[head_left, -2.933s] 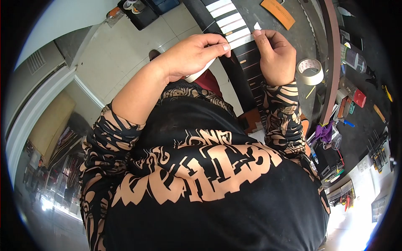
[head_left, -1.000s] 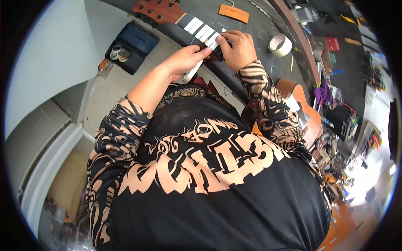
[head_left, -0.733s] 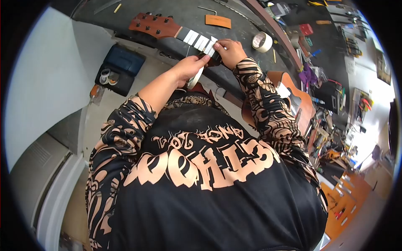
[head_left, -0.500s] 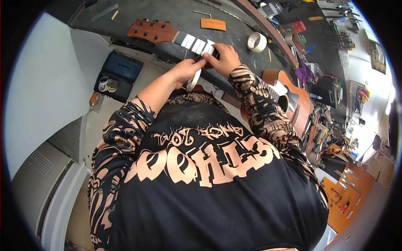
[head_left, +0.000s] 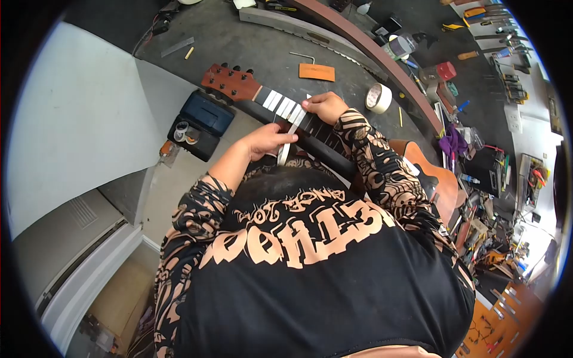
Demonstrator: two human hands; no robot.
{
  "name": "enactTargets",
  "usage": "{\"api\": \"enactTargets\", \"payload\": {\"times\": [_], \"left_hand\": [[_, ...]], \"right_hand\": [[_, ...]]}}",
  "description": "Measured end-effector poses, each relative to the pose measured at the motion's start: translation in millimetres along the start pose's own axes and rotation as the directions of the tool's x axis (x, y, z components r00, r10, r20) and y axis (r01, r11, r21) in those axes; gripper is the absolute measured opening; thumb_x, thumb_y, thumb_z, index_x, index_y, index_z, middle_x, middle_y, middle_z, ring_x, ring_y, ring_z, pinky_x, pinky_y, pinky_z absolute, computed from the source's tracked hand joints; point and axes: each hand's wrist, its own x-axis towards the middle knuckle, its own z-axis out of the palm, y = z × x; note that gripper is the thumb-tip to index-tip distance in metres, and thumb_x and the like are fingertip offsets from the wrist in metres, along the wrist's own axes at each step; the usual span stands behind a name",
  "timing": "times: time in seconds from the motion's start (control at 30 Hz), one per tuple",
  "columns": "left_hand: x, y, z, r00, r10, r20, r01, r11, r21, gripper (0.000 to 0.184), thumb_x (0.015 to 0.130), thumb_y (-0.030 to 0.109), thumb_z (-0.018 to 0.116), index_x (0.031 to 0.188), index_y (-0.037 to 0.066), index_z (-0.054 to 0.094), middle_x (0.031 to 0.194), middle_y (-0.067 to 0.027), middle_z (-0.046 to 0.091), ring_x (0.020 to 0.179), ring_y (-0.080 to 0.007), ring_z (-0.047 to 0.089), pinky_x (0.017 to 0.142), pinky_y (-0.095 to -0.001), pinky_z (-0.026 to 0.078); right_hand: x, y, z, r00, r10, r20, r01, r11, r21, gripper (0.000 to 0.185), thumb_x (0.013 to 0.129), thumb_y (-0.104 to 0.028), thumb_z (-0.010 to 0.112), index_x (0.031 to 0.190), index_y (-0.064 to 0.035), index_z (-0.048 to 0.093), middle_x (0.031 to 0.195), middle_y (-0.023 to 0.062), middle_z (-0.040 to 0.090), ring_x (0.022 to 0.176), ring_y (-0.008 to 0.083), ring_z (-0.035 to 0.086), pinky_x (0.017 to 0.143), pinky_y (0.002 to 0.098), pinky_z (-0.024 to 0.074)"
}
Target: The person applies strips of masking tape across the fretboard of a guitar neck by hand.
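Observation:
An acoustic guitar lies across the workbench, its brown headstock (head_left: pixel 229 83) at the upper left and its body (head_left: pixel 440 178) at the right. White tape strips (head_left: pixel 279 104) cross the fretboard near the headstock. My left hand (head_left: pixel 267 142) is closed on a roll of white tape (head_left: pixel 284 154) below the neck; a strip of tape runs from it up across the fretboard. My right hand (head_left: pixel 326 110) pinches the far end of this strip at the fretboard's far edge. A small white tape tip shows just above my right fingers.
Beyond the neck lie an orange block (head_left: pixel 317 72), a hex key (head_left: pixel 303 56) and a cream tape roll (head_left: pixel 378 98). A long brown bar (head_left: pixel 370 45) curves behind them. An open dark toolbox (head_left: pixel 205 122) stands at the left. Tools crowd the right side.
The view has shifted and shows more of the bench. My hands have moved apart, the left one towards me, and a tape strip now stretches between them over the fretboard.

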Motion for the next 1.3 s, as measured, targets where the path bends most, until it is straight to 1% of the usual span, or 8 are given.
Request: {"api": "enactTargets", "payload": {"times": [0.1,0.2,0.4,0.63,0.83,0.9,1.03,1.3], "left_hand": [[5.9,-21.2,-5.7,0.998,-0.034,-0.044,0.032,0.999,-0.032,0.046,0.089,0.034,0.068,0.124,0.009,0.052,0.111,-0.003,0.056,0.106,-0.0146,0.051,0.087,-0.0372,0.047],[-3.8,-22.4,1.6,0.997,-0.013,-0.076,0.001,0.989,-0.147,0.044,0.09,0.032,0.067,0.125,0.011,0.05,0.115,-0.0022,0.052,0.106,-0.0136,0.051,0.085,-0.0344,0.046],[-26.2,-16.6,12.3,0.992,0.062,-0.114,-0.074,0.992,-0.102,0.047,0.09,0.031,0.066,0.13,0.017,0.045,0.117,-0.0028,0.052,0.11,-0.0135,0.049,0.085,-0.0344,0.045],[-24.6,-16.4,8.7,0.993,0.068,-0.098,-0.077,0.993,-0.093,0.034,0.091,0.025,0.062,0.123,0.017,0.051,0.104,0.0016,0.052,0.093,-0.0082,0.047,0.068,-0.0295,0.043],[-26.0,-17.5,10.1,0.995,0.052,-0.082,-0.059,0.995,-0.081,0.03,0.093,0.032,0.06,0.119,0.019,0.057,0.105,0.0026,0.05,0.1,-0.0107,0.046,0.083,-0.0369,0.044],[-29.5,-18.2,15.0,0.987,0.087,-0.134,-0.105,0.985,-0.137,0.034,0.09,0.033,0.063,0.12,0.018,0.057,0.096,0.0042,0.053,0.079,-0.0042,0.048,0.058,-0.0207,0.035],[-31.5,-19.0,10.0,0.995,0.059,-0.083,-0.069,0.99,-0.122,0.032,0.094,0.038,0.058,0.121,0.021,0.057,0.101,0.0052,0.049,0.099,-0.0099,0.047,0.084,-0.0386,0.044],[-33.7,-17.5,12.1,0.993,0.051,-0.104,-0.059,0.995,-0.078,0.039,0.092,0.042,0.06,0.125,0.021,0.054,0.111,0.0016,0.053,0.101,-0.0122,0.048,0.082,-0.0379,0.042]], "right_hand": [[14.2,18.4,-11.9,0.914,-0.12,-0.387,0.054,0.983,-0.176,0.032,0.086,-0.036,0.062,0.097,-0.0075,0.073,0.096,0.0178,0.07,0.096,0.0338,0.065,0.088,0.0416,0.0496],[49.0,55.6,-28.2,0.766,-0.364,-0.53,0.107,0.885,-0.454,0.027,0.085,-0.03,0.063,0.096,-0.0079,0.072,0.097,0.017,0.069,0.093,0.0374,0.064,0.084,0.0459,0.0509],[37.2,47.7,-31.3,0.987,-0.16,0.004,0.143,0.874,-0.463,0.031,0.08,-0.036,0.071,0.092,-0.0077,0.071,0.096,0.0148,0.069,0.094,0.0338,0.065,0.082,0.0439,0.0521],[15.9,63.9,-8.9,0.906,-0.423,0.029,0.32,0.638,-0.701,0.024,0.08,-0.024,0.068,0.099,-0.0113,0.071,0.1,0.0103,0.064,0.096,0.0302,0.063,0.083,0.0405,0.0515],[14.6,60.1,-12.6,0.93,-0.368,0.015,0.281,0.684,-0.673,0.022,0.083,-0.019,0.061,0.101,-0.0107,0.07,0.101,0.0117,0.064,0.099,0.0308,0.062,0.084,0.0409,0.0511],[15.4,60.8,-11.9,0.938,-0.347,0.023,0.276,0.703,-0.656,0.022,0.083,-0.018,0.061,0.102,-0.0103,0.069,0.099,0.0124,0.064,0.1,0.0315,0.062,0.085,0.0415,0.0511],[19.5,63.7,-4.4,0.936,-0.351,0.021,0.261,0.654,-0.71,0.028,0.084,-0.014,0.059,0.112,-0.0118,0.064,0.098,0.0154,0.064,0.098,0.034,0.063,0.084,0.0424,0.0517],[21.1,56.4,-6.8,0.948,-0.315,0.04,0.246,0.652,-0.717,0.038,0.083,-0.009,0.056,0.12,-0.0142,0.058,0.099,0.0189,0.066,0.094,0.0367,0.064,0.083,0.0443,0.0522]]}}
